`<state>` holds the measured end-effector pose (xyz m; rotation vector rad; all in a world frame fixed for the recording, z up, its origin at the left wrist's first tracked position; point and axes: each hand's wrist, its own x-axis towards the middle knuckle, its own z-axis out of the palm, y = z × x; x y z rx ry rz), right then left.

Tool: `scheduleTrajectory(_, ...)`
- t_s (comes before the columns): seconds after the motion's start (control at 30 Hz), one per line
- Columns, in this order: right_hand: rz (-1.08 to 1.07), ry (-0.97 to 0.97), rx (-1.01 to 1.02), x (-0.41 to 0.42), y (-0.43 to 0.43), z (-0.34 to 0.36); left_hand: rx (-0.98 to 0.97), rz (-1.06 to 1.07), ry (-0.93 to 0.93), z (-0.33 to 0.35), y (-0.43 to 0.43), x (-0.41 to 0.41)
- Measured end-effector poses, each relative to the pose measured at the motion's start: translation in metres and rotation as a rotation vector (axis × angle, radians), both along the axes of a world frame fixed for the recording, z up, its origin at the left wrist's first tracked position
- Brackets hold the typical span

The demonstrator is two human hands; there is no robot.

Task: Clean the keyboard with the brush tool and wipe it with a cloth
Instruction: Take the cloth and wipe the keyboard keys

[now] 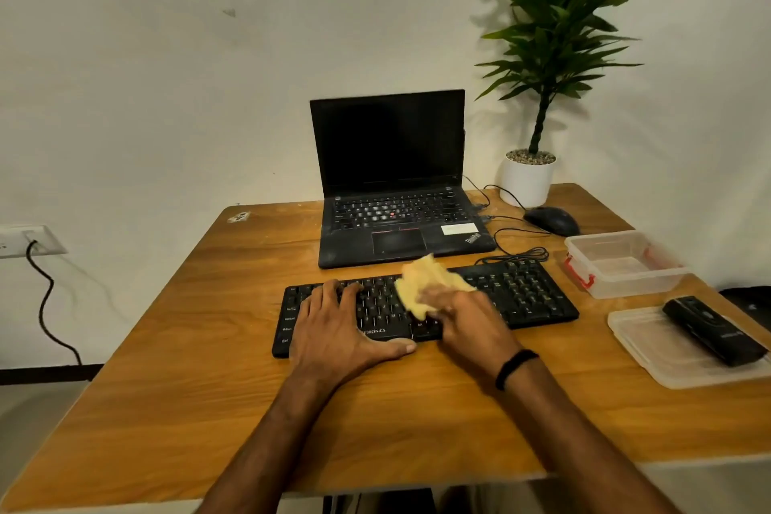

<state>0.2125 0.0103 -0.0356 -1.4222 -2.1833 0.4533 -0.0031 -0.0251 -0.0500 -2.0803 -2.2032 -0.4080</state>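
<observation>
**Soft cloth on the keys**

The black keyboard [521, 296] is laid flat on the wooden table [208, 346], just in front of the laptop [388, 179]; it is held down by the left hand [338, 325], which is spread flat on the left keys with fingers straight and the thumb by the near edge; nothing is gripped by it. The yellow cloth [421, 284] is bunched up on the middle keys; it is held by the right hand [467, 317], whose fingers look curled on it, though that hand is blurred.

The cloth looks soft, light and floppy; it can be squashed into any shape, so it is best held in a bunch with a pad of it under the fingers. The keyboard looks light and stiff, and it could be slid about by a hard rub; so it is best pinned down on a part not being wiped. The keys are small, so gentle strokes are called for.

A black tool [713, 330] is laid on a clear lid [651, 359] well off to the right; it may be the brush, but that cannot be told.
</observation>
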Motion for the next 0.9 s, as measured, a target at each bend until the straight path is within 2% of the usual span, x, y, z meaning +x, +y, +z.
scheduleTrajectory(0.07, -0.118, 0.036, 0.032, 0.000, 0.003, 0.002, 0.003, -0.002, 0.006, 0.000, -0.001, 0.001)
scheduleTrajectory(0.2, 0.085, 0.019, 0.023, -0.024, -0.040, -0.009, 0.020, -0.011, -0.002, -0.003, 0.001, -0.002)
scheduleTrajectory(0.23, 0.074, 0.045, 0.018, -0.015, -0.045, -0.011, 0.016, -0.014, -0.004, -0.004, 0.001, -0.002)
scheduleTrajectory(0.3, -0.062, 0.109, -0.035, 0.008, -0.044, -0.011, 0.014, -0.012, -0.019, -0.004, 0.001, -0.002)
scheduleTrajectory(0.37, -0.204, 0.153, 0.006, 0.013, -0.041, -0.016, 0.014, -0.009, -0.010, -0.003, 0.001, -0.001)
scheduleTrajectory(0.4, -0.210, 0.159, 0.030, 0.005, -0.045, -0.014, 0.013, -0.009, -0.001, -0.003, 0.001, -0.001)
scheduleTrajectory(0.53, 0.048, 0.109, 0.046, -0.017, -0.063, -0.015, 0.002, -0.028, 0.027, -0.003, 0.002, -0.003)
scheduleTrajectory(0.7, -0.178, 0.120, 0.093, 0.024, -0.054, -0.019, -0.002, -0.027, 0.006, -0.002, 0.002, -0.002)
scheduleTrajectory(0.83, 0.071, 0.094, 0.025, -0.007, -0.069, -0.020, 0.006, -0.037, 0.031, -0.002, 0.002, -0.002)
scheduleTrajectory(0.9, 0.072, 0.055, 0.057, 0.006, -0.067, -0.019, 0.001, -0.041, 0.028, -0.002, 0.002, -0.004)
